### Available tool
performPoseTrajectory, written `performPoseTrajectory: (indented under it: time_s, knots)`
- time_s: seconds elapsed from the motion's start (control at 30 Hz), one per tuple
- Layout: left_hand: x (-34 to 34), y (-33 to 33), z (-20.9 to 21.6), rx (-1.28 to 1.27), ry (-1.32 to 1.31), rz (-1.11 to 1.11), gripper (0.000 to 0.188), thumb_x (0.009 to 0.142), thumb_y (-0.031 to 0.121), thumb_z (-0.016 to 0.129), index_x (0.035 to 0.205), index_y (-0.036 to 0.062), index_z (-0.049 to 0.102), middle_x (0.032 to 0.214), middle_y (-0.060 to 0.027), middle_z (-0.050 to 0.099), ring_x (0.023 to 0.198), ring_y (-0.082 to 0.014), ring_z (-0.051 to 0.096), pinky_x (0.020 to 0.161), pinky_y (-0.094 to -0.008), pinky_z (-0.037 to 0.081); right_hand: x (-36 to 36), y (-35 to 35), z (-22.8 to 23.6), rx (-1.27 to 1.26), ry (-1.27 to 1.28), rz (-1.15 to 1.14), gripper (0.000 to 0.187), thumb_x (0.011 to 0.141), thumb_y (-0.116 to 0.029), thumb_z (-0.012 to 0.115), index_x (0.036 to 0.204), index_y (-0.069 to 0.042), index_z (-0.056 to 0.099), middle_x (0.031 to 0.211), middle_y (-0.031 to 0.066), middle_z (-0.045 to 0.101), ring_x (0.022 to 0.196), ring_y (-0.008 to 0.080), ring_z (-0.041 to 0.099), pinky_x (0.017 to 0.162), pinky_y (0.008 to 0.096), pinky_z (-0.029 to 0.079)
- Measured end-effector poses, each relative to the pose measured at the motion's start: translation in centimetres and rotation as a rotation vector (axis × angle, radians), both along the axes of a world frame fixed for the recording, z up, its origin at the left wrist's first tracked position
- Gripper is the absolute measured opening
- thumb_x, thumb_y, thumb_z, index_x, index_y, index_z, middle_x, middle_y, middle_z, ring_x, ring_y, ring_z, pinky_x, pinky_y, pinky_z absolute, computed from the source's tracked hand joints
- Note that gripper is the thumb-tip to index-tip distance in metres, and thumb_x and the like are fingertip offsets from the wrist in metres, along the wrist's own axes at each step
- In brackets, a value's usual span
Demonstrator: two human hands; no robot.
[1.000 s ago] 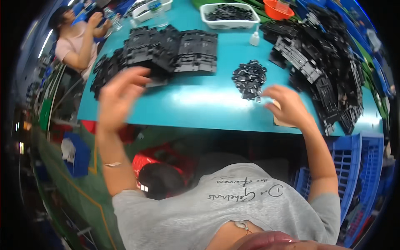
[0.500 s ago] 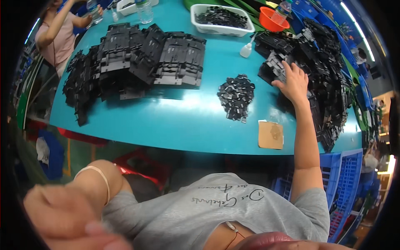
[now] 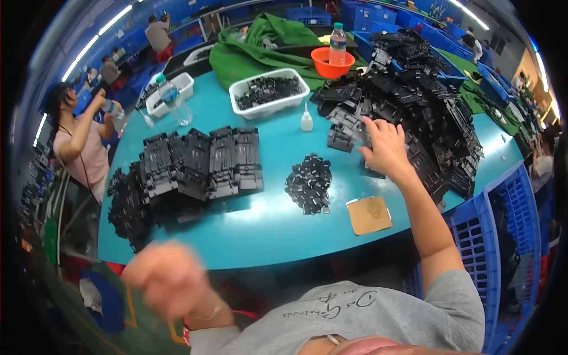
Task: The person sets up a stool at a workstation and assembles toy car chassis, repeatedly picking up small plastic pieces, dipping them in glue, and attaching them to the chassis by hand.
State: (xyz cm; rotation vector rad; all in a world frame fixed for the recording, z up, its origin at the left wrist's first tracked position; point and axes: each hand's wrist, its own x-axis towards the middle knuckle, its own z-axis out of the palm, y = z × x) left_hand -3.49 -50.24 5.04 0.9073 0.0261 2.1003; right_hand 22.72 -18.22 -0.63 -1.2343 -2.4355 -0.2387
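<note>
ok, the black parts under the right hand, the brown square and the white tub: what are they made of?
Black parts: likely moulded plastic, matt black with dull glints on ribbed edges; the right hand rests on them. Brown square: looks like cardboard, flat, matt tan with a darker stain. White tub: probably plastic, milky and slightly translucent, with a rolled rim.

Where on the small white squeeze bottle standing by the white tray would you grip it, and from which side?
Grip the small white squeeze bottle around its wider lower body, not the thin nozzle on top, which looks too narrow to hold well. It stands upright, so come in level from the open table side nearest you; the white tray crowds its far side.
</note>
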Motion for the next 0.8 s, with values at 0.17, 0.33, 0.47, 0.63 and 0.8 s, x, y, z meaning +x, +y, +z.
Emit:
performPoseTrajectory:
  time_s: [0.17,0.33,0.47,0.63,0.8]
  knots:
    - [5.4,11.8,-7.5,-0.607,0.765,0.125,0.118,0.074,0.061,0.070,0.151,0.0067,-0.001,0.149,-0.0177,0.022,0.136,-0.0308,0.030,0.105,-0.0455,0.037,-5.7,-8.4,3.7,-0.596,0.499,0.482,0.060,0.077,-0.022,0.072,0.129,-0.004,0.048,0.117,0.0181,0.053,0.107,0.0303,0.054,0.093,0.0378,0.043]
    - [6.5,16.2,-8.0,-0.585,0.522,0.049,0.097,0.081,0.003,0.065,0.151,0.0140,-0.002,0.130,-0.0089,0.041,0.113,-0.0193,0.050,0.088,-0.0322,0.049,-7.6,-8.9,3.2,-1.237,0.711,0.635,0.075,0.096,-0.060,0.027,0.145,-0.004,0.031,0.143,0.0143,0.038,0.129,0.0238,0.040,0.108,0.0371,0.033]
    - [4.5,17.0,-8.7,-0.520,0.429,-0.121,0.079,0.081,0.010,0.062,0.148,0.0109,0.020,0.136,-0.0089,0.039,0.118,-0.0222,0.049,0.086,-0.0346,0.053,-7.2,-5.5,0.5,-1.041,0.783,0.734,0.061,0.099,-0.053,0.037,0.131,-0.003,0.050,0.119,0.0119,0.058,0.100,0.0204,0.059,0.088,0.0342,0.048]
    - [2.5,17.2,-10.1,-0.357,0.087,-0.335,0.066,0.081,0.017,0.062,0.139,0.0048,0.036,0.138,-0.0122,0.043,0.118,-0.0250,0.053,0.086,-0.0391,0.055,-5.7,-0.3,-5.8,-0.403,0.230,0.356,0.029,0.087,-0.019,0.059,0.114,-0.009,0.065,0.095,0.0127,0.062,0.089,0.0300,0.060,0.082,0.0387,0.048]
    - [2.7,17.1,-10.1,-0.308,0.105,-0.391,0.074,0.081,0.028,0.065,0.139,-0.0038,0.033,0.140,-0.0198,0.041,0.120,-0.0284,0.052,0.084,-0.0423,0.057,-6.1,-0.4,-6.8,-0.378,0.135,0.339,0.018,0.080,-0.011,0.064,0.097,-0.009,0.070,0.093,0.0120,0.062,0.089,0.0324,0.061,0.078,0.0437,0.049]
